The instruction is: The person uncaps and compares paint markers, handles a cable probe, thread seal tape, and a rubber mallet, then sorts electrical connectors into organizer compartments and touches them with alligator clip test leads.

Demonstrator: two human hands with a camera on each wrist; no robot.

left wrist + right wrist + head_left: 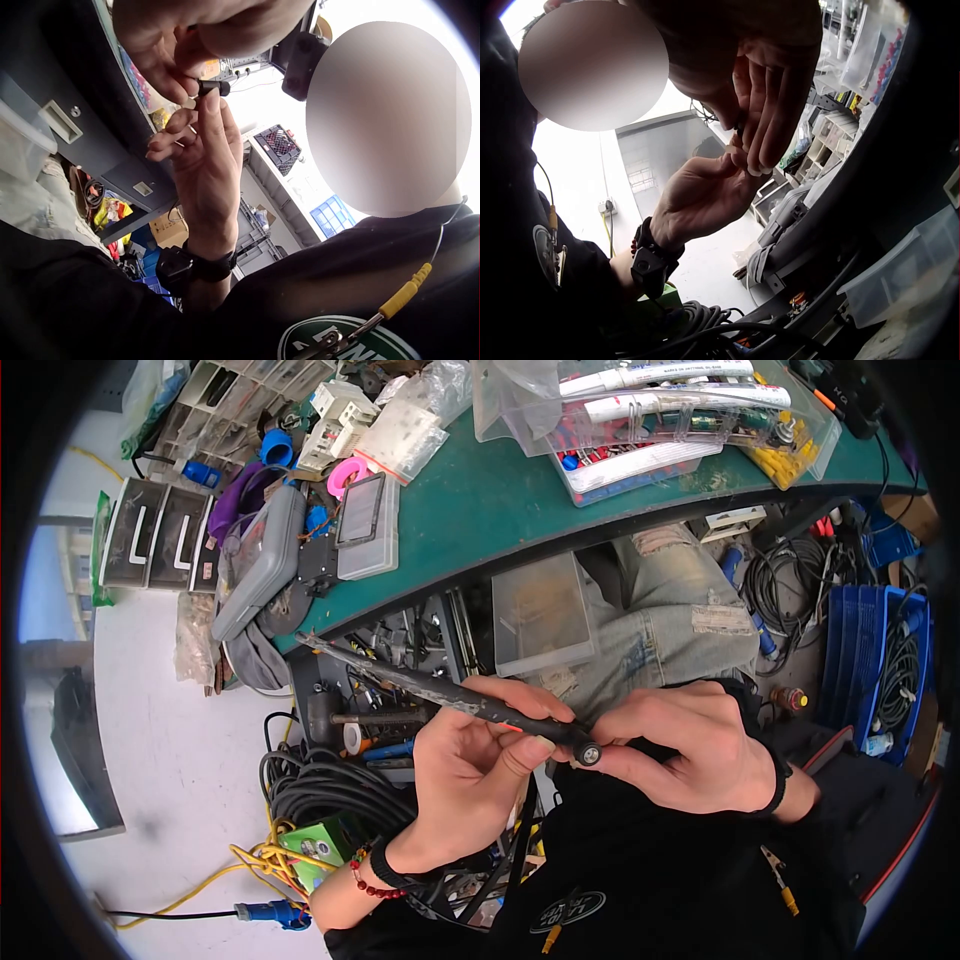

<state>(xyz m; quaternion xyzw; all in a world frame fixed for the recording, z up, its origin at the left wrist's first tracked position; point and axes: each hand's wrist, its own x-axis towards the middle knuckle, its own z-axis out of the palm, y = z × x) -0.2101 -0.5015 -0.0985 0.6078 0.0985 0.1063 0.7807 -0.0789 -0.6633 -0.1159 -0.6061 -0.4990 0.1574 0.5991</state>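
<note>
A thick, straight black cable (440, 685) with scuffed grey patches slants across the head view, its round end face showing pale metal inside. My left hand (470, 765) grips it near that end, thumb along the side and fingers behind. At the end itself, my right hand (690, 750) pinches with thumb and forefinger; its other fingers are curled. From the left wrist, the right thumb lies against the black end (214, 88), with the left hand (210, 34) above. In the right wrist view, the fingers of the right hand (769, 105) mostly hide the cable beside the left hand (705, 195).
Behind the hands runs a green bench (450, 500) with cluttered boxes. A clear plastic bin (540, 615) stands below its edge. Coiled black cable (330, 790) lies at lower left, and a blue crate (850, 660) stands at right. Clips (780, 880) hang on the shirt.
</note>
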